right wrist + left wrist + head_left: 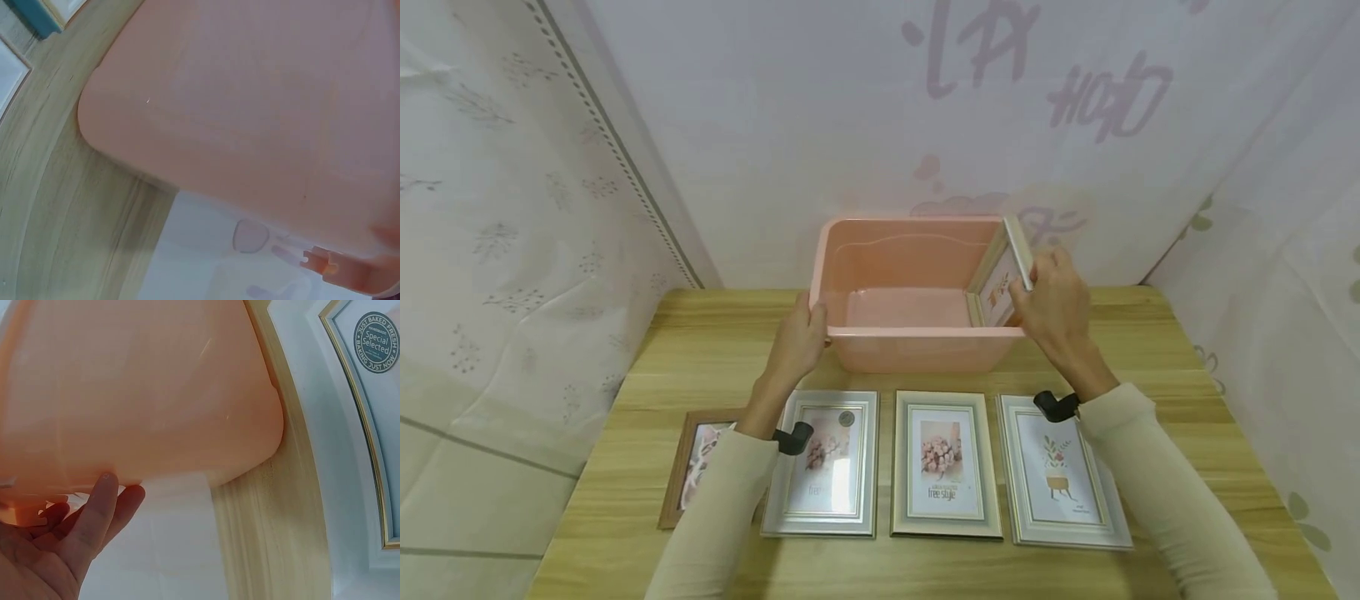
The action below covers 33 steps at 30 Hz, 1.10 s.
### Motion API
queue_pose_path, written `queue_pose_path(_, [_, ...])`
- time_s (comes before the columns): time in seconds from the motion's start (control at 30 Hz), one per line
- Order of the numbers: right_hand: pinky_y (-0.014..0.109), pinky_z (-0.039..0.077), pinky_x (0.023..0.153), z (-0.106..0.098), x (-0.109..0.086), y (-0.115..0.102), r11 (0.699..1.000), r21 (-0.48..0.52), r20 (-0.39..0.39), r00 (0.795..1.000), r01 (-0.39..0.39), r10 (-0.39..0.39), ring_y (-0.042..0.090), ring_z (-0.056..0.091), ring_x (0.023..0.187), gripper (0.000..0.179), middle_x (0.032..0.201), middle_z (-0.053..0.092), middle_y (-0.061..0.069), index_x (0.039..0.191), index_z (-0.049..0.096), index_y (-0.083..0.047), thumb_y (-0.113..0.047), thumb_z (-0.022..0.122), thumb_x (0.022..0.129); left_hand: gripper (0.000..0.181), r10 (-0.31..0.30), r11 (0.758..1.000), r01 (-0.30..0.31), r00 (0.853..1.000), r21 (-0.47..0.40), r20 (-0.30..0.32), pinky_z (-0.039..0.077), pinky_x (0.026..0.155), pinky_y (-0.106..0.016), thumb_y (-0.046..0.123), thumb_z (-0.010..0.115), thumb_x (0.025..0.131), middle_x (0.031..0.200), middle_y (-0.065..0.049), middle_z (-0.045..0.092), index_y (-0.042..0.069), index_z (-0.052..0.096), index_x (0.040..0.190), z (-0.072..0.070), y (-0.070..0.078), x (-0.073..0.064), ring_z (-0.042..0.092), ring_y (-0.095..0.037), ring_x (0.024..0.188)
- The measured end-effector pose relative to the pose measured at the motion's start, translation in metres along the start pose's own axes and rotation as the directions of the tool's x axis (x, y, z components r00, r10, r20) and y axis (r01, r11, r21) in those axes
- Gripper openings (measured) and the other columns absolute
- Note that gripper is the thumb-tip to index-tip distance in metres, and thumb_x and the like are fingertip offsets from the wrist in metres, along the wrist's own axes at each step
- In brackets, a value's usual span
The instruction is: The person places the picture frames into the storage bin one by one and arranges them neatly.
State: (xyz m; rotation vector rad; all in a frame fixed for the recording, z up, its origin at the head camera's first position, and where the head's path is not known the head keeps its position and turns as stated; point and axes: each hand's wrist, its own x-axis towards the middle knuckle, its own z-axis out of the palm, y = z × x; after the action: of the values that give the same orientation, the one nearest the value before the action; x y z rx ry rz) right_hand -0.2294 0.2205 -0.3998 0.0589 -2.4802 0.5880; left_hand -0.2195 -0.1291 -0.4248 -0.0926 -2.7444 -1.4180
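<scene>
The pink tub [923,354] in the middle is looking like smooth, shiny plastic. At two o'clock, the held frame [1000,279] is showing a smooth, silvery edge. The silver frame [822,467] at seven is shining off its glossy front. At eight, the brown frame [695,462] is looking wooden, like the streaky table [700,358].

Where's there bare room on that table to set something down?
Bare tabletop lies left of the pink plastic bin, beyond the brown photo frame, and right of the right sleeve. Inside the bin, the floor left of the held frame is bare. The row of four frames in front is crowded.
</scene>
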Motion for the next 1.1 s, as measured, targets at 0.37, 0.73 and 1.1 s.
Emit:
queue_pose_path(0.37, [0.047,0.044,0.055,-0.001,0.001,0.001,0.989,-0.045,0.148,0.978,-0.139,0.144,0.035,0.051,0.075,0.043,0.1,0.053,0.018,0.117,0.051,0.003,-0.024,0.057,0.085,0.039,0.028,1.0,-0.028,1.0,0.01,-0.014,0.053,0.06,-0.036,0.03,0.029,0.101,0.088,-0.017,0.063,-0.001,0.051,0.11,0.004,-0.001,0.001,0.067,-0.027,0.068])
queue_pose_path(0.73, [0.056,0.051,0.073,-0.013,-0.011,0.016,0.974,0.166,0.336,0.937,-0.153,0.09,0.04,0.059,0.104,0.08,0.14,0.047,0.022,0.157,0.021,-0.011,-0.049,0.055,0.096,0.041,0.02,1.0,-0.02,1.0,0.013,-0.012,0.056,0.063,-0.039,0.03,0.029,0.101,0.09,-0.019,0.063,-0.001,0.051,0.114,0.005,-0.003,-0.002,0.069,-0.034,0.072])
queue_pose_path(1.1, [0.067,0.041,0.092,-0.032,-0.039,0.056,0.981,0.187,0.314,0.949,-0.057,-0.005,0.046,0.051,0.126,0.063,0.15,0.043,0.022,0.152,0.033,-0.007,-0.044,0.045,0.102,0.039,0.029,1.0,-0.029,1.0,-0.006,-0.011,0.056,0.06,-0.037,0.029,0.028,0.101,0.09,-0.019,0.06,-0.002,0.049,0.113,0.003,-0.002,0.0,0.068,-0.032,0.07])
